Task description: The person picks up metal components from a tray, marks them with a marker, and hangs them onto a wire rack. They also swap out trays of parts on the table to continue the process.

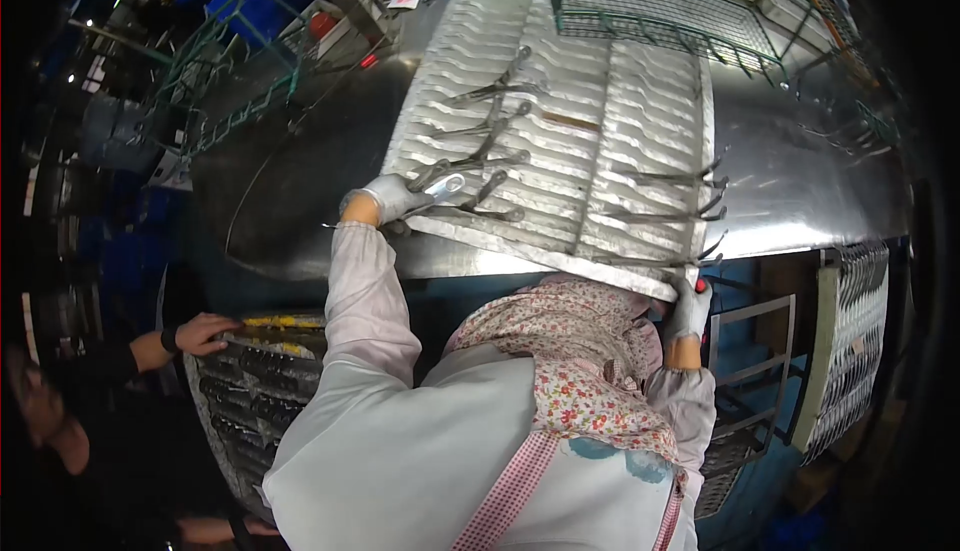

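Observation:
A pale, ribbed metal rack (560,141) lies on the steel table. Dark forked metal parts (485,156) rest across its left half, and several more (665,216) lie along the right side. My left hand (385,198), in a light glove, is closed at the rack's near left corner on a shiny metal piece (445,188) with a rounded end. My right hand (692,309), also gloved, is closed at the near right corner, with a small red thing (701,285) at its fingers; what it grips there I cannot make out.
Green wire baskets (660,6) stand at the back. A co-worker's hand (207,334) rests on a rack of dark parts (250,391) at the lower left. Another rack (845,346) stands upright at the right, beside a metal frame (755,361).

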Available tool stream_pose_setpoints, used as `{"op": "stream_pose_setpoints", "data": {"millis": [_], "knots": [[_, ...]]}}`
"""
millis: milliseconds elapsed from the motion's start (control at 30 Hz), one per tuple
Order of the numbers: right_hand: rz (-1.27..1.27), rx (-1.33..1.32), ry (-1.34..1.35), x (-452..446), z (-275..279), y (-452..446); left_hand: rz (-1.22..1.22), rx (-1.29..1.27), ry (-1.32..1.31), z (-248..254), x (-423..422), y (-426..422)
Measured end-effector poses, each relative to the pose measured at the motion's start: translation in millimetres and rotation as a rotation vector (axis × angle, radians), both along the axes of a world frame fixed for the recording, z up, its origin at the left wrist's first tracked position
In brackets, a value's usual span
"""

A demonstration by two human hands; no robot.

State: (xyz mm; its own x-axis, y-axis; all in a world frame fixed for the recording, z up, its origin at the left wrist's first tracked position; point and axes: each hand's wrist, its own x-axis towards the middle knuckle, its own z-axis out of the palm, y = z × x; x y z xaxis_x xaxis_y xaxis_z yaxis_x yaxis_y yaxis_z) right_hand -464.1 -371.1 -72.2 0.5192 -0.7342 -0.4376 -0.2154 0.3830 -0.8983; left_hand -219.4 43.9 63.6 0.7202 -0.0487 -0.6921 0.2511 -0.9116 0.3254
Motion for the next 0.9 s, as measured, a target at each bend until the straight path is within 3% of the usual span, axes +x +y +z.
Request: {"op": "stream_pose_setpoints", "data": {"millis": [100,133,200,267,400,533,700,800,900], "knots": [[0.082,-0.166,-0.038,12.1,-34.7,-21.6,0.134,-0.113,-0.106,0.8,-21.6,2.2],[0.12,-0.266,-0.023,12.4,-29.6,-24.1,0.17,-0.055,-0.13,29.5,-39.8,-19.2],[0.188,-0.243,0.083,1.7,-31.2,-39.2,0.137,-0.18,-0.219,32.7,-57.5,-22.1],[0.242,-0.212,0.091,-0.8,-8.5,-37.5,0.277,-0.502,-0.275,43.6,-79.9,-42.5],[0.251,-0.087,0.162,0.3,21.8,-30.7,0.348,-0.901,-0.29,76.7,-103.6,-103.6],[0.116,-0.166,0.014,-38.8,28.8,-46.4,0.292,-1.14,-0.151,87.0,-113.5,-161.3],[0.095,-0.28,-0.106,-74.8,56.8,-66.2,0.337,-1.517,0.262,42.0,-106.7,-228.1],[0.152,-0.487,-0.079,-85.6,61.1,-63.6,0.372,-1.542,0.467,32.5,-117.5,-253.4],[0.163,-0.448,-0.108,-91.0,60.2,-52.6,0.331,-1.543,0.502,26.9,-126.0,-264.0]]}}
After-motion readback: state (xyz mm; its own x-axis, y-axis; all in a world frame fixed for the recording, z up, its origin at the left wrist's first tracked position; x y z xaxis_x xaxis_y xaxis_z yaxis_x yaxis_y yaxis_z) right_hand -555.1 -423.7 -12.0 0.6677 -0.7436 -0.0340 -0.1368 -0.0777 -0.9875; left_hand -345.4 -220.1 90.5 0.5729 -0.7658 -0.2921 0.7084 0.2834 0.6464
